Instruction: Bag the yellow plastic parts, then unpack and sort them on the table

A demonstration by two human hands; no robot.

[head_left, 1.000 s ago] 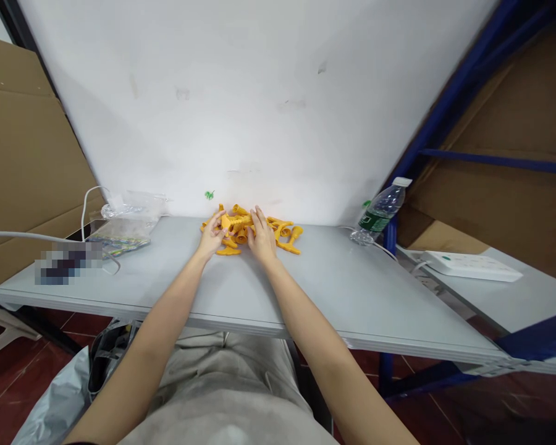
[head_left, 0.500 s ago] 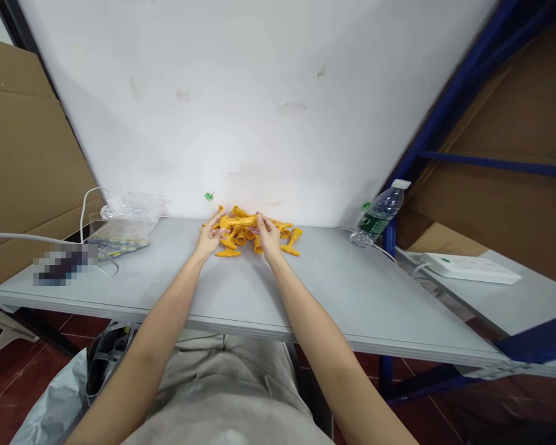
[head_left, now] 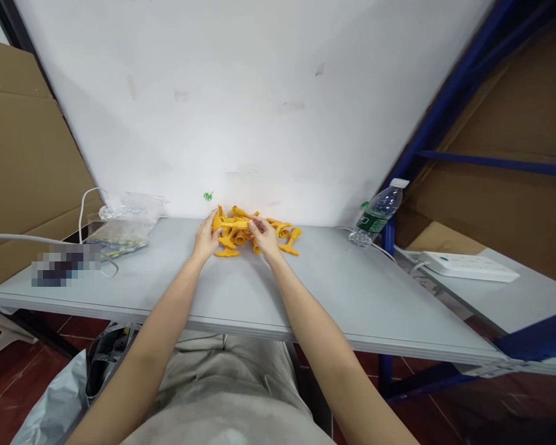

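A heap of yellow plastic parts (head_left: 278, 235) lies at the far edge of the grey table (head_left: 241, 290), against the white wall. Both my hands reach into the heap. My left hand (head_left: 206, 238) pinches the wide end of one long yellow part (head_left: 234, 222), held a little above the heap. My right hand (head_left: 263, 236) pinches the other end of the same piece with thumb and fingers. The piece lies roughly level between the two hands.
A clear bag (head_left: 120, 230) and a white cable (head_left: 86, 207) lie at the table's left. A plastic water bottle (head_left: 377, 213) leans at the right, beside a blue rack post (head_left: 389, 247). A white power strip (head_left: 467, 266) rests on the neighbouring surface. Cardboard stands on both sides.
Both hands have lifted one yellow part out of the heap and closed on its two ends; the right hand moved slightly left toward the left hand.
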